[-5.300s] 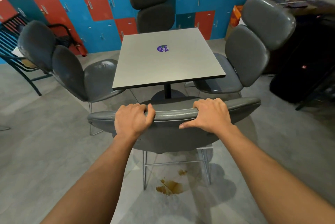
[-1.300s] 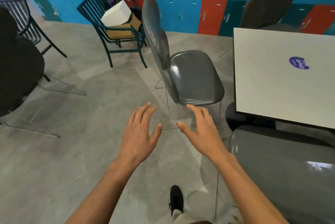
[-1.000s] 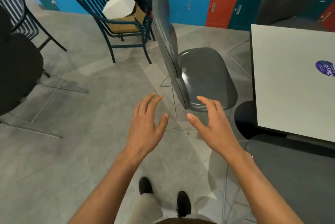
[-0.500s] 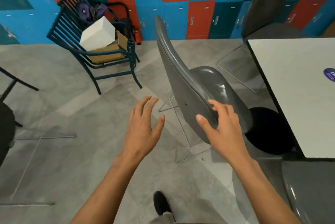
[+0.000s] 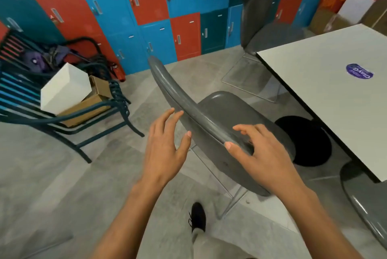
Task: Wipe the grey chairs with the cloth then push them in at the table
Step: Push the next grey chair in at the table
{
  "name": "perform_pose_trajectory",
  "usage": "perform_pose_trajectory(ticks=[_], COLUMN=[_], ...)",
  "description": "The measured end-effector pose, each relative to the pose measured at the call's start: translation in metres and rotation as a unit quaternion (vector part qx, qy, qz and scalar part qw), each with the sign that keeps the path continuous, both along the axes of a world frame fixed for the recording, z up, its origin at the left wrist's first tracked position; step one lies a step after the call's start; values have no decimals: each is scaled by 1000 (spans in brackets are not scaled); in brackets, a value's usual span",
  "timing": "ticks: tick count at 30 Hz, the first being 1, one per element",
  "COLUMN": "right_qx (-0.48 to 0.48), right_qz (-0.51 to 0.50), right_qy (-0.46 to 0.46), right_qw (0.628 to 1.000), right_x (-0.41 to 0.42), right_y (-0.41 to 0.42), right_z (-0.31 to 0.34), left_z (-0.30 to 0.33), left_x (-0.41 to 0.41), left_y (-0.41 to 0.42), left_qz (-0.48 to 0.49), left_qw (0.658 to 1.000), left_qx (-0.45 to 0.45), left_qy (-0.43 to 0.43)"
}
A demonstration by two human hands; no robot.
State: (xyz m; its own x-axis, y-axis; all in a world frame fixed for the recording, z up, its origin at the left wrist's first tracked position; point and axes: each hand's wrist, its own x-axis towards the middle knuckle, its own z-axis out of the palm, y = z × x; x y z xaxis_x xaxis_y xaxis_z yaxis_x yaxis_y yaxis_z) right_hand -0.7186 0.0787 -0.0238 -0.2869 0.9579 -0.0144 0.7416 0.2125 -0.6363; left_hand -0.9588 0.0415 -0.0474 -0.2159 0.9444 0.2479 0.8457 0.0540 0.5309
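A grey chair (image 5: 211,116) stands side-on to the white table (image 5: 326,91), its seat short of the table's edge. My right hand (image 5: 257,154) reaches over the top edge of its backrest with spread, slightly bent fingers, gripping nothing. My left hand (image 5: 165,145) hovers open just left of the backrest, its fingertips near the rim. A second grey chair (image 5: 364,196) sits pushed in at the table's near side. A third grey chair (image 5: 257,11) stands at the far side. No cloth is in view.
A dark green metal armchair (image 5: 88,116) with a white box (image 5: 65,89) and cardboard boxes stands to the left. Blue and red lockers (image 5: 146,7) line the back wall. The table's black round base (image 5: 307,141) sits right of the chair. My shoe (image 5: 198,217) is on the grey floor.
I let go of the near chair and stepped left to the side chair. Both open hands have moved up to its backrest, the right one now over the top edge.
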Motion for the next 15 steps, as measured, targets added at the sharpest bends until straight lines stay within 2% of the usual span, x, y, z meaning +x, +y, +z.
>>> perform_pose_trajectory(ticks=[4, 9, 15], right_qx=[-16, -46, -95], right_qz=[-9, -32, -56], right_qy=[-42, -52, -93], right_qw=[999, 997, 990], right_x=[-32, -69, -92], right_y=[27, 63, 81], right_z=[9, 18, 20], left_z=[-3, 1, -5], left_x=[-36, -72, -91], left_y=[55, 117, 168], left_qz=[-45, -98, -171], left_qw=[999, 994, 981], left_qx=[-10, -3, -5], left_qy=[22, 44, 92])
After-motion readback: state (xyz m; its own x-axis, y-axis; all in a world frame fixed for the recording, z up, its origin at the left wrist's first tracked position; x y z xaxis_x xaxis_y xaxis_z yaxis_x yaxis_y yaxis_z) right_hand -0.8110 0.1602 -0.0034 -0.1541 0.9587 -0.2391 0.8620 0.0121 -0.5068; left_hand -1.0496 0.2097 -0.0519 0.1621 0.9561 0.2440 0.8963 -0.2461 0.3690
